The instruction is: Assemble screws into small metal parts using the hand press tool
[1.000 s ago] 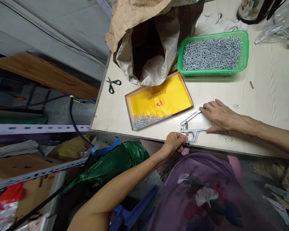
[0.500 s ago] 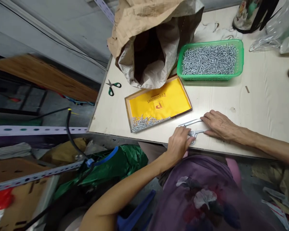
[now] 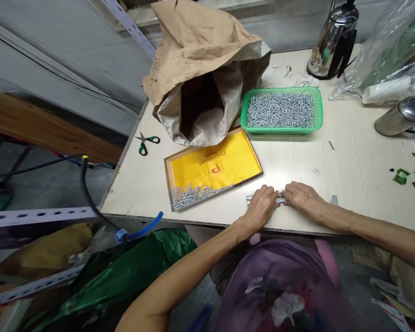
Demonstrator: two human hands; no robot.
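Note:
My left hand (image 3: 262, 206) is closed on a grey metal piece with long narrow arms (image 3: 280, 200), just above the table's front edge. One end with small holes pokes out left of the fingers. My right hand (image 3: 302, 199) is closed on the same piece from the right, its fingertips close to the left hand's. Most of the piece is hidden under both hands. Up and left of them lies a shallow box (image 3: 168, 177) with a yellow lining and several small metal springs (image 3: 190, 196) along its near side.
A green basket (image 3: 282, 131) full of springs stands behind the hands. Beside it is a large open paper sack (image 3: 207, 55). Scissors (image 3: 143, 144) lie at the left. A steel kettle (image 3: 327, 48), a steel lidded container (image 3: 399, 117) and green wrapped packets (image 3: 401, 176) are at the right.
My hands have drawn closer together, and the metal piece's two arms, which showed apart before, are now mostly covered. The camera view has shifted, bringing more of the table's right side into sight.

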